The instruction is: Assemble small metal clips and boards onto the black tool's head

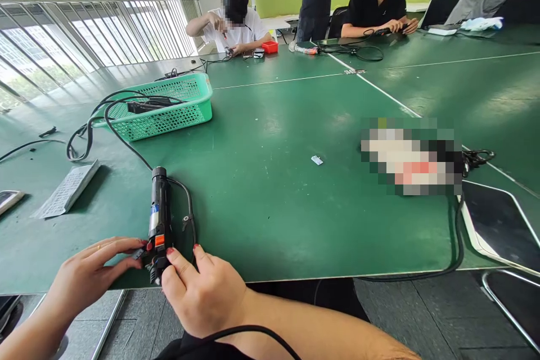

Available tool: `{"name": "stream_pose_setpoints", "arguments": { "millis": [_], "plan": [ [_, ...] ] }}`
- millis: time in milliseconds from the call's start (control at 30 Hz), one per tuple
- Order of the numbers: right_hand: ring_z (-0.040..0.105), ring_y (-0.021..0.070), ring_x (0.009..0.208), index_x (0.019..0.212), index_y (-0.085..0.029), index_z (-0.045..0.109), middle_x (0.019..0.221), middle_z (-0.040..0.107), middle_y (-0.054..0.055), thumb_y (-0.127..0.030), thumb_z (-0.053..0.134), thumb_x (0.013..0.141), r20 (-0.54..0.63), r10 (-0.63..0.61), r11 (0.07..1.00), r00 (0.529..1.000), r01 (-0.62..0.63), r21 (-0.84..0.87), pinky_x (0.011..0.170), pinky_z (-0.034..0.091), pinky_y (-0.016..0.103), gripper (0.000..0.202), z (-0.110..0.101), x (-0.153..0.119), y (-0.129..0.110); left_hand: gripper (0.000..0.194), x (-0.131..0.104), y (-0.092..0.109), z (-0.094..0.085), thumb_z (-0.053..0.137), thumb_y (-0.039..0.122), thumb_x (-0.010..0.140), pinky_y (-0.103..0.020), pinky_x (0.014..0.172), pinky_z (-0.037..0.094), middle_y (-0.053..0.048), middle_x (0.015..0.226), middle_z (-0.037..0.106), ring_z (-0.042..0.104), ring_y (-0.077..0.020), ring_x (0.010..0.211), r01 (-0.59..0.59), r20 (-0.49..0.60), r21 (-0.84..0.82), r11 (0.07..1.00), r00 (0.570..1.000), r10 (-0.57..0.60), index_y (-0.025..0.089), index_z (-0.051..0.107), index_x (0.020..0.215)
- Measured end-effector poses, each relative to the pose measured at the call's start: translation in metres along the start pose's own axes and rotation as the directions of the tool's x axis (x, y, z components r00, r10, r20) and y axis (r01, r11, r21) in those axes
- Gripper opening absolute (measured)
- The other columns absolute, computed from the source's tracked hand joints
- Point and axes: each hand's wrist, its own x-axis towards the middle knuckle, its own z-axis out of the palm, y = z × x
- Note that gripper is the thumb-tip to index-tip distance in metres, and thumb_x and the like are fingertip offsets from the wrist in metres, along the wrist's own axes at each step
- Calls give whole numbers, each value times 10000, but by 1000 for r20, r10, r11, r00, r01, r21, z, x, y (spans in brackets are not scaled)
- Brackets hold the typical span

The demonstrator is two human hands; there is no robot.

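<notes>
Head view, and both hands were right at the near edge of the green table (274, 197), busy with the black tube-shaped device (159, 202) that lay there with its orange part (159, 240) facing up. The left hand (88, 267) had thumb and forefinger closed on the left side of its near end, pinching a small dark piece; the right hand (211, 292) gripped the other side with curled fingers, one fingertip up by the thin cable (191, 202). Close handling of that near end looked to be the step in hand, though the fingers hid the detail; the next move, by my reading, called for a steady left pinch and small, careful right fingertips, with no tug on the cable. Now the count: one device, two hands on it, one mint basket (204, 109) with dark gear and cables inside, one folded paper (70, 188), one small pale piece (317, 161), one white-edged tablet (498, 225) to the right, one red box (270, 46) across the table, and four other people beyond.
</notes>
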Motion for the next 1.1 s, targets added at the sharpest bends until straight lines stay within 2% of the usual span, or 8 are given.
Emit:
{"name": "stream_pose_setpoints", "arguments": {
  "millis": [200, 367, 433, 633, 833, 1033, 1100],
  "plan": [
    [704, 242, 855, 918, -166, 592, 1185, 673, 43, -262, 447, 905, 91, -20, 1000, 996, 19, 11, 583, 582, 321, 174, 0, 0, 2, 367, 6, 1, -2, 564, 587, 773, -167, 675, 539, 22, 744, 745, 696, -119, 628, 49, 31, -45, 998, 998, -48, 248, 705, 777],
    [695, 239, 912, 972, -165, 588, 1252, 632, 63, -291, 404, 938, 198, -41, 999, 979, 36, 28, 625, 591, 337, 225, 1, -1, 0, 394, 5, 1, 0, 575, 669, 695, -220, 716, 561, 45, 774, 754, 703, -138, 677, 242, 101, -78, 967, 967, -234, 306, 717, 748],
    [694, 243, 915, 964, -170, 593, 1248, 637, 51, -295, 405, 937, 180, -28, 999, 983, 24, 21, 623, 589, 333, 227, 1, -1, -1, 363, 3, 0, 1, 598, 662, 674, -250, 730, 565, 51, 781, 756, 706, -151, 694, 301, 116, -85, 950, 950, -290, 325, 720, 734],
    [693, 240, 910, 942, -169, 595, 1227, 651, 48, -269, 412, 927, 165, -29, 1000, 986, 28, 10, 611, 580, 324, 209, -1, 0, 0, 244, 0, -4, 4, 642, 566, 667, -289, 778, 562, 68, 804, 756, 712, -174, 747, 315, 149, -131, 940, 944, -295, 351, 730, 744],
    [702, 244, 855, 874, -172, 594, 1144, 694, 24, -294, 471, 901, 17, -1, 1000, 1000, 1, -11, 593, 570, 308, 176, 0, 1, 1, 240, 3, 3, 3, 682, 527, 627, -272, 750, 555, 50, 762, 742, 687, -162, 694, 396, 135, -161, 904, 916, -377, 304, 704, 712],
    [704, 247, 855, 871, -171, 591, 1153, 690, 29, -278, 459, 902, 44, -5, 1000, 999, 6, -7, 577, 567, 311, 173, 1, 0, 0, 213, 1, -3, 1, 659, 497, 646, -317, 787, 556, 41, 767, 739, 690, -176, 732, 435, 105, -174, 883, 900, -423, 286, 655, 675],
    [704, 246, 854, 868, -171, 593, 1151, 691, 36, -279, 457, 901, 35, -8, 1000, 999, 8, -4, 586, 568, 312, 177, 1, 0, 0, 225, -4, -6, 2, 605, 519, 686, -318, 764, 564, 52, 802, 748, 700, -179, 761, 481, 67, -128, 868, 877, -476, 299, 640, 717]
  ]
}}
